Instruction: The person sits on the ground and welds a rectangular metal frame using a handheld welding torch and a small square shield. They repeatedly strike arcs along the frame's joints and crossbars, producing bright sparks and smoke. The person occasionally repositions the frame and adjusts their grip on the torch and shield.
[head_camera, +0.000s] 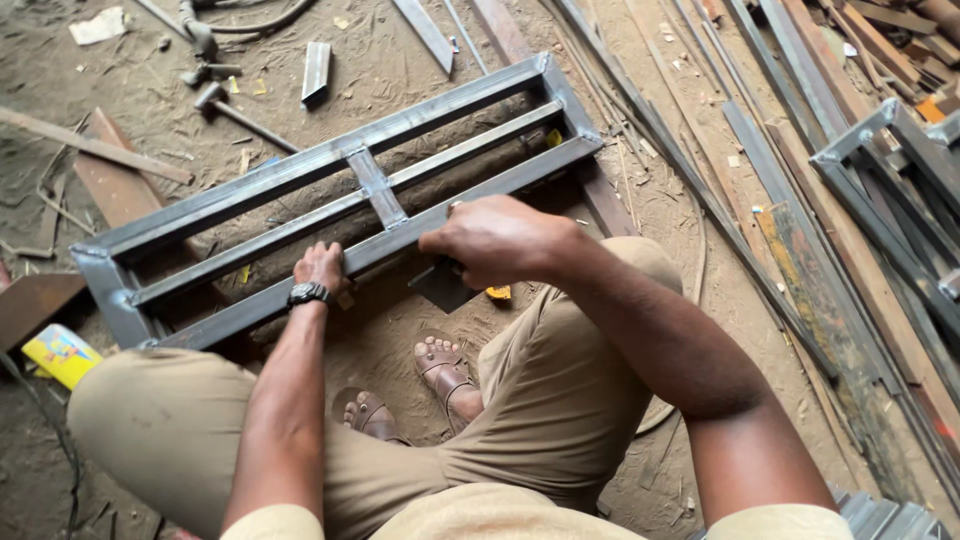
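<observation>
From where I stand, the person squats over a long rectangular steel frame (340, 195) that lies flat on the sandy floor (400, 330), running from about eight o'clock up toward two o'clock across the scene. The left hand (322, 266) rests on the frame's near rail, fingers curled over its top edge and clasping it, a black wristwatch (308, 293) just below at six o'clock of the hand. The right hand (497, 238) sits further along the same rail, at three o'clock of the left one, closed around a small dark flat metal piece (441, 285) that hangs below the rail; how tightly the fingers pinch it I cannot tell, since the back of the hand hides them. A short cross-piece (378, 190) spans the frame at twelve o'clock of the left hand. A hammer (240, 112) lies beyond the frame at eleven o'clock, and a second frame (890, 190) lies well apart at three o'clock among long steel strips (760, 150).
</observation>
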